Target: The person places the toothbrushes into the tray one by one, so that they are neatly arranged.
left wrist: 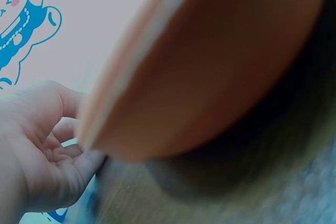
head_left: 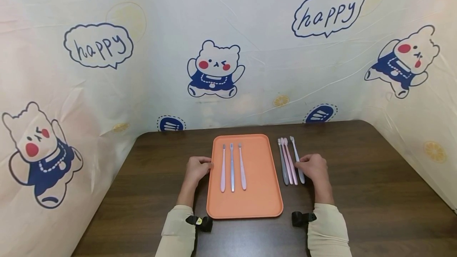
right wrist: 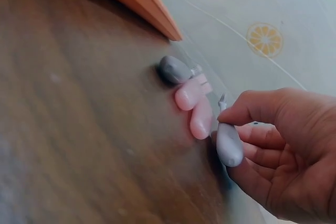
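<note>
Left hand [head_left: 198, 168]: pinching the tray [head_left: 262, 199] by its rim
Right hand [head_left: 314, 166]: pinching the outermost brush [right wrist: 229, 145]
Pink brushes [right wrist: 200, 123]: likely best cleared by a straight, level lift

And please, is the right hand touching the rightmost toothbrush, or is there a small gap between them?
Touching. The right wrist view shows it: the right hand pinches the rightmost toothbrush by its handle, with no gap between.
</note>
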Available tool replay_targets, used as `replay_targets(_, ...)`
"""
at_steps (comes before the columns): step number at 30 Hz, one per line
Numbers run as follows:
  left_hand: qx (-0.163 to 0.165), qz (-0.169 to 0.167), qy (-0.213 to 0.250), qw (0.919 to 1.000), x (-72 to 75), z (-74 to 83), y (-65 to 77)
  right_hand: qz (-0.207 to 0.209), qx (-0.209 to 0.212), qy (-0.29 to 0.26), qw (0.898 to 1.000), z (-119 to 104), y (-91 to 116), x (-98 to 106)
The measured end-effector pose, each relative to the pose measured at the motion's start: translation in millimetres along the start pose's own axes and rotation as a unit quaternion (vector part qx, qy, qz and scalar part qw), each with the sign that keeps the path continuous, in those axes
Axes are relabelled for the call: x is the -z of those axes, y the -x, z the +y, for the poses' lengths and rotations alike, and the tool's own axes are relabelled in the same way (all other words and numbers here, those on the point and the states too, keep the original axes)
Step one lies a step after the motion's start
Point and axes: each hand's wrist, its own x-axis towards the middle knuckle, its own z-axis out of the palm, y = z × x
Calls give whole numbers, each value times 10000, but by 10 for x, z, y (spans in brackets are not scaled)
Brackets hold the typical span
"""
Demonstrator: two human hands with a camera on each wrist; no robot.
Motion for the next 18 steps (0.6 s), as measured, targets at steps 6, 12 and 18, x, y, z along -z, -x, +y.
replay_targets(6,-5,16,13,10000,1,3,3,-130,56,-385,9992,20,-2,37)
replay_targets(12,16,21,2,10000,9,15,6,-419,-135,-1271,9909,0,2,54)
replay_targets(18,9,24,-26,10000,10,9,0,-714,-133,-1860,9799,-16,6,46)
